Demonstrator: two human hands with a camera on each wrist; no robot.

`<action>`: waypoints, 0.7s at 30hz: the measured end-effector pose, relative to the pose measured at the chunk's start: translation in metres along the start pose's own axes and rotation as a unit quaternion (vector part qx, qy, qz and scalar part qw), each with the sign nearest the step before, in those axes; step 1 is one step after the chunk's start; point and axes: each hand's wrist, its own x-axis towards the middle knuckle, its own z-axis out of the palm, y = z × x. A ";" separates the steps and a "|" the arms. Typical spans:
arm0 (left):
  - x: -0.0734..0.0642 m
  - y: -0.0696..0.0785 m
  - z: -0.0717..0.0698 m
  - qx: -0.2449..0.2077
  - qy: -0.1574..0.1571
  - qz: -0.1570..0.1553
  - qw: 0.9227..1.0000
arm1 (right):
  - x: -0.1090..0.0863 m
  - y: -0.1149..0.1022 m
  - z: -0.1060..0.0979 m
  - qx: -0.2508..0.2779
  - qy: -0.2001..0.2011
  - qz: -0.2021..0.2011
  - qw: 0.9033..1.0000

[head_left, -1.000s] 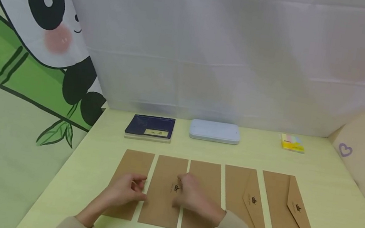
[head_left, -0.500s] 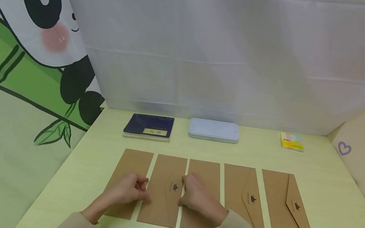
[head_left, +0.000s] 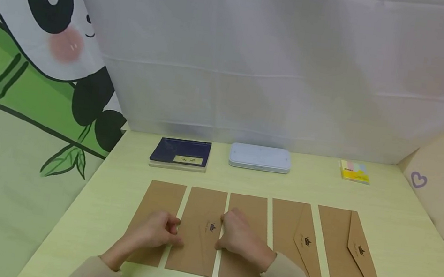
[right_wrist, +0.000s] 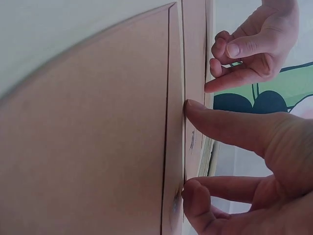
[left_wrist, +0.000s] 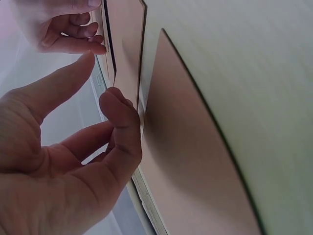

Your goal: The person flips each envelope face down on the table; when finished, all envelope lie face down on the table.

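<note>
Several brown kraft envelopes lie side by side in a row on the table. Both hands are at the second envelope from the left, which has a small black crown print. My left hand has its thumb and bent fingertips at that envelope's left edge, over the leftmost envelope. From the other side, my right hand touches the right edge with thumb and fingertips spread apart, covering part of the middle envelope. Its fingertips also show along the edge in the right wrist view. Neither hand grips the envelope.
Two more envelopes, the fourth and the rightmost, lie to the right with flaps showing. Along the back stand a dark blue notebook, a pale blue case and a yellow pack of sticky notes. A white sheet hangs behind.
My right hand has moved slightly right, from over the second envelope to its right edge. The left hand stays at the left edge. The envelopes keep their row.
</note>
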 end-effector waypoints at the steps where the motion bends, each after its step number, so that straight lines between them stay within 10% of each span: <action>1: 0.000 0.000 0.000 0.002 -0.001 0.002 1.000 | 0.000 0.000 0.000 0.001 -0.002 0.002 1.000; 21: 0.001 0.006 0.006 0.021 0.026 -0.028 0.999 | 0.001 0.001 -0.001 -0.022 0.001 -0.028 0.999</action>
